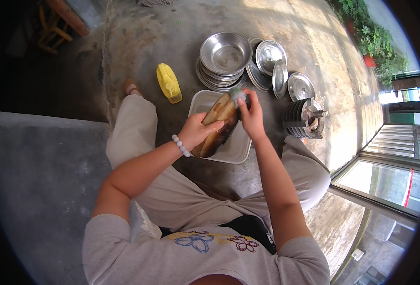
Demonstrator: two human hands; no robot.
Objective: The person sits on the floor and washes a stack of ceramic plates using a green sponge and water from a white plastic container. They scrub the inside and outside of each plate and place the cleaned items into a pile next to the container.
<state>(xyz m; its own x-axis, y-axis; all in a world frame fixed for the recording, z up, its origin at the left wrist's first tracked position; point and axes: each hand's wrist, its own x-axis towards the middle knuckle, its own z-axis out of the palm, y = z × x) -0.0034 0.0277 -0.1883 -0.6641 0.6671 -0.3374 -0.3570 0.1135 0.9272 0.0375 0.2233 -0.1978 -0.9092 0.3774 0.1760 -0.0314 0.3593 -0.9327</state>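
Observation:
My left hand, with a beaded bracelet at the wrist, grips the side of a metal pan that is stained brown and scorched dark. The pan is tilted on edge, so its inside is hidden. At its far end my right hand pinches a greenish-white scrubber against the rim. Below the pan, a white rectangular plastic tub rests on the floor between my legs. Its contents are mostly covered by the pan and hands.
Beyond the tub stand stacked metal basins, with several metal lids to their right. A yellow plastic bottle stands to the left. Near my right knee is a dark ribbed cylindrical object. Potted plants line the far right.

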